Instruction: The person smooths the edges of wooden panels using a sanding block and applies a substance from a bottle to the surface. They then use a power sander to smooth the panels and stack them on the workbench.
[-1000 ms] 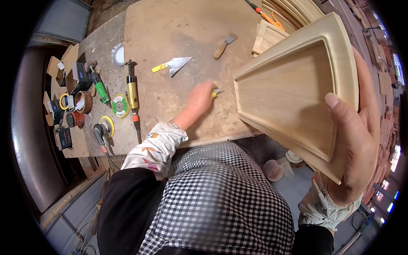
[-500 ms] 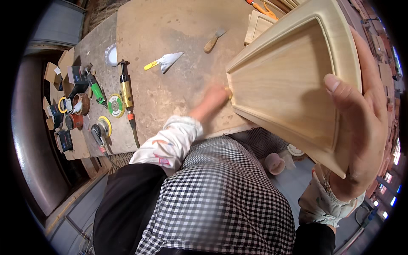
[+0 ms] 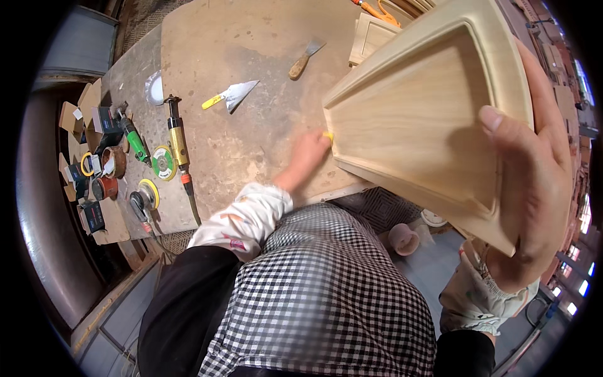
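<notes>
A pale wooden panel with a raised, moulded frame and a recessed middle (image 3: 418, 119) is tilted up over the table's right side. My right hand (image 3: 534, 163) grips its near, wide-looking end, the thumb on the frame and the fingers behind the edge. My left hand (image 3: 309, 155) is closed at the panel's far, narrow-looking end. A small yellow piece (image 3: 328, 136), perhaps folded sandpaper, pokes out of its fingers against the frame there. Most of that piece is hidden, and the fingers are slightly smeared.
The worn table (image 3: 226, 163) holds a yellow-handled putty knife (image 3: 231, 96), a wooden-handled scraper (image 3: 306, 58), a gold air sander (image 3: 178, 139), a disc sander (image 3: 146, 196) and a green power tool (image 3: 135, 137). Another panel (image 3: 372, 39) lies beyond. A pink cup (image 3: 404, 239) stands below.
My left hand has shifted slightly along the panel's narrow-looking end, and the yellow piece shows more clearly. The table and its tools sit a little further left in view. My right hand keeps its grip.
</notes>
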Motion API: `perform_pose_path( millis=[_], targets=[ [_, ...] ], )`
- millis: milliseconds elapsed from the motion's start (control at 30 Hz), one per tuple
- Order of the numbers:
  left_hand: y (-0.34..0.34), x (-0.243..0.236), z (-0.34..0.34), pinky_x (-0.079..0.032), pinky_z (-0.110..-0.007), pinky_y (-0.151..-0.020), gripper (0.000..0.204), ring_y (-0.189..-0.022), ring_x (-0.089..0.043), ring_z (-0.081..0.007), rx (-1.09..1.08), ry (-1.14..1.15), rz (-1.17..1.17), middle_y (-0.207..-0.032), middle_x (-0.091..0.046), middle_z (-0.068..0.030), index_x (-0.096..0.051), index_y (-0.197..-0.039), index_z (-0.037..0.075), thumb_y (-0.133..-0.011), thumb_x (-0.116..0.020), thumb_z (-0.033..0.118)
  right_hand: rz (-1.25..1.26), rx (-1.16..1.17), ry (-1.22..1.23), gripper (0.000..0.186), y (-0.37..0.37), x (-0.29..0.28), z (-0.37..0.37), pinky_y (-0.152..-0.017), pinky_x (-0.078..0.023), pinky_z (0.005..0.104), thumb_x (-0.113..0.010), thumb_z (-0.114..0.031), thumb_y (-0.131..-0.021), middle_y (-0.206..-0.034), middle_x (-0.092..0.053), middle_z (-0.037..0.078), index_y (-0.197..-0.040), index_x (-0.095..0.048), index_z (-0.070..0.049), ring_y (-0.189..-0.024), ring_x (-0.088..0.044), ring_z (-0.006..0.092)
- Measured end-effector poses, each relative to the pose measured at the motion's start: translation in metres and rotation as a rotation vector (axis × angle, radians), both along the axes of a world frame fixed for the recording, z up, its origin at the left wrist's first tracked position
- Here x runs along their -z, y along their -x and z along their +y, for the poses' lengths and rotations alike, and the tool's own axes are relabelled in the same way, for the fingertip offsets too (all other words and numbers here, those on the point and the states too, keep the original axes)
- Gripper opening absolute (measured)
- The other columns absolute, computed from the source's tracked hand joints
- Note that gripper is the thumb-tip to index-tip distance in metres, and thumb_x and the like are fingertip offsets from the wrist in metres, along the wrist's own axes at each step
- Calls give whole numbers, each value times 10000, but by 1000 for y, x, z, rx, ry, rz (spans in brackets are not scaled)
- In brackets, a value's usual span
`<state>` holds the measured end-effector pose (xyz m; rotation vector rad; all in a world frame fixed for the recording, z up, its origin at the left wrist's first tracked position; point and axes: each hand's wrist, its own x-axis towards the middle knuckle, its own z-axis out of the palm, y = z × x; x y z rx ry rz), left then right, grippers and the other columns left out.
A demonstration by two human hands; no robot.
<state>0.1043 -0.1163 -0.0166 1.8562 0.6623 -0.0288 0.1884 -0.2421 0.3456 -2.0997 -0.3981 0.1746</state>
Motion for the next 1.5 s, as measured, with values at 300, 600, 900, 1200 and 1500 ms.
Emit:
perform_pose_path(
  millis=[300, 600, 900, 1200, 1500],
  targets=[
    [-48, 3, 53, -492, -516, -767, 315, -866, -646, -434, 112, -246, 52, -893, -683, -233, -700, -900, 33, -890, -508, 283, 72, -82, 40, 728, -44, 10, -54, -1056, -414, 340, -658, -214, -845, -1355, -543, 208, -1489, -390, -6, -1217, -554, 257],
    [-16, -4, 30, -520, -438, -743, 302, -785, -670, -367, 265, -71, 207, -857, -699, -206, -722, -921, 44, -819, -579, 290, -23, -25, -6, 729, 0, 5, 2, -1007, -458, 371, -648, -249, -814, -1297, -556, 244, -1440, -420, 46, -1180, -573, 301],
    [9, 5, 9, -516, -419, -705, 307, -720, -667, -303, 189, -62, 176, -779, -691, -160, -707, -871, 46, -843, -605, 334, 77, -197, -74, 697, 11, 2, 29, -923, -521, 364, -581, -226, -825, -1194, -579, 264, -1404, -386, 109, -1106, -617, 303],
    [-48, -9, 55, -526, -462, -760, 328, -830, -680, -376, 146, -226, 192, -898, -703, -213, -723, -927, 53, -849, -571, 333, -70, -200, -82, 674, 15, 7, 26, -919, -530, 346, -567, -183, -848, -1236, -577, 273, -1417, -371, 121, -1104, -631, 296],
    [-52, -26, 39, -514, -463, -677, 319, -718, -656, -392, 158, -141, 212, -817, -678, -240, -669, -828, 5, -874, -541, 293, -63, -103, -73, 713, 13, -3, 15, -936, -515, 357, -596, -223, -804, -1219, -590, 261, -1407, -406, 107, -1101, -629, 298]
  ],
)
